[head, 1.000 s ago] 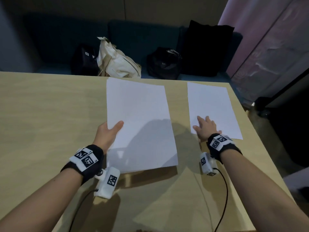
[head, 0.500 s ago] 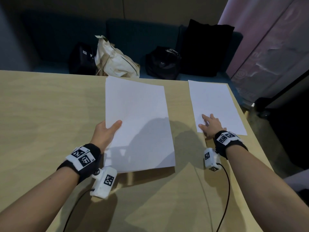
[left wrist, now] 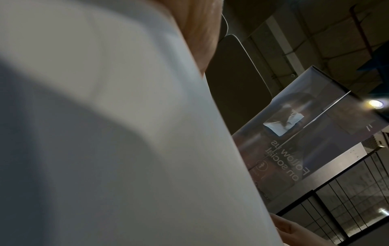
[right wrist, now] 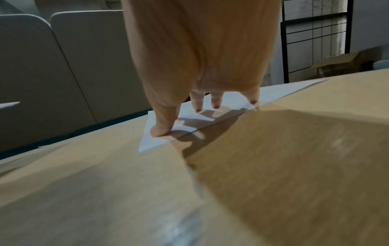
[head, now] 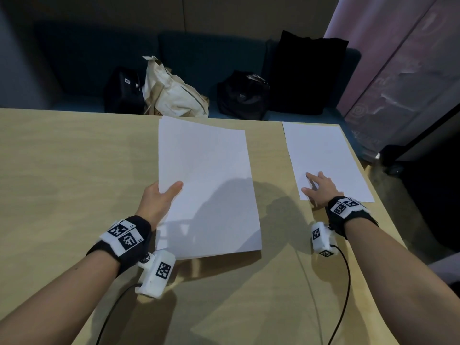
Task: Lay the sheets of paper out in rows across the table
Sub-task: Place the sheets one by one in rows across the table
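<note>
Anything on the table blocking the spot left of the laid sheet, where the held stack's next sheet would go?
Nothing visible. The left hand holds the stack over bare table; the laid sheet under the right hand lies apart.

A light wooden table (head: 74,170) filled the foreground, and behind its far edge ran a dark blue upholstered bench (head: 199,53) against a plain wall. On the bench sat a cream canvas bag (head: 174,93) between black bags, with a tall black tote (head: 306,73) to the right. A pinkish printed panel (head: 398,58) stood at the right, in dim light.
</note>
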Tool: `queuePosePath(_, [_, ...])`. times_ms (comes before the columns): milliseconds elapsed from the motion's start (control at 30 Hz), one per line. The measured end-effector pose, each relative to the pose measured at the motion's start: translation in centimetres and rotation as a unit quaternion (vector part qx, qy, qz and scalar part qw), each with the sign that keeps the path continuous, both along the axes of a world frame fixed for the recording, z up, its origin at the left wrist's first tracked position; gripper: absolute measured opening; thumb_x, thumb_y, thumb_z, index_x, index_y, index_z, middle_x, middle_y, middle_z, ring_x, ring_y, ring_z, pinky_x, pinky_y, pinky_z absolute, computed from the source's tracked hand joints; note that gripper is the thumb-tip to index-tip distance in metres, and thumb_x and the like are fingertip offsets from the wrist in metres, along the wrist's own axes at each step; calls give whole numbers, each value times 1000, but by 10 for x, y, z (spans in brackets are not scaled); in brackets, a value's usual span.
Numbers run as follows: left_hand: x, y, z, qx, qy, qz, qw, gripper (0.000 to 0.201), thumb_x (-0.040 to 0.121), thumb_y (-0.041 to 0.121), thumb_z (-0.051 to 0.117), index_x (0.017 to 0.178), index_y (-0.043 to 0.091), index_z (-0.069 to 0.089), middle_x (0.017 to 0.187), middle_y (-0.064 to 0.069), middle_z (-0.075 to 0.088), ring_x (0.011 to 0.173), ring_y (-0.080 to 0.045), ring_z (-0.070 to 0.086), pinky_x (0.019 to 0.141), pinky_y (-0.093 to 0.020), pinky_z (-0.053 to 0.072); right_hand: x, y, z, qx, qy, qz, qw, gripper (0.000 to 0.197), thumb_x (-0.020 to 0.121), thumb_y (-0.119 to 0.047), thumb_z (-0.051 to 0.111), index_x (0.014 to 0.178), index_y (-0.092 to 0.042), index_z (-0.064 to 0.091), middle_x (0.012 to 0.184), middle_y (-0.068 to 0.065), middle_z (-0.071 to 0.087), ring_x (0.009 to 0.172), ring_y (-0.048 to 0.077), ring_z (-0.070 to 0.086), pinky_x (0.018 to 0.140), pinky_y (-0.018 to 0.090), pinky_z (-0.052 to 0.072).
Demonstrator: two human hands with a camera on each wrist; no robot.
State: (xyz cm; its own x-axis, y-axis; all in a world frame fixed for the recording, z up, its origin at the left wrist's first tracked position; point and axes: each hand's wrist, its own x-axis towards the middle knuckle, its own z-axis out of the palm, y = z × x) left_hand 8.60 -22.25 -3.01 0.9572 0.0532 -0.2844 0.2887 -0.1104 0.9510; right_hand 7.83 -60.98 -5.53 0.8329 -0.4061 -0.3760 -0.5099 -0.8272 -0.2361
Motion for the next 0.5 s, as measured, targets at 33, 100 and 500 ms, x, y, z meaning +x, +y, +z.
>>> queuePosePath(33, [0,0,1,0,0,-1,1000,32,89,19,59,116,3,59,109,-8,64,100,-22,61,89,-31,45,1,0,0,2,0,1,1000,57,93,-35,49,145,-31,28,159,3,14,145,26,15,112,62,15])
queuePosePath(100, [-1,-1,1,3,-1,-4,1000,30,89,19,59,115,5,59,108,-7,64,100,-22,61,90,-32,45,2,-2,-1,4,2,4,1000,58,92,-35,50,146,-31,27,159,4,14,145,27,15,112,62,15])
queuePosePath(500, [-1,-9,8,-17,-3,-5,1000,33,90,18,57,118,2,57,110,-7,62,98,-22,60,85,-29,43,7,40,26,178,-189,-23,965,35,93,-24,52,120,-3,60,124,15,62,110,27,58,101,34,43])
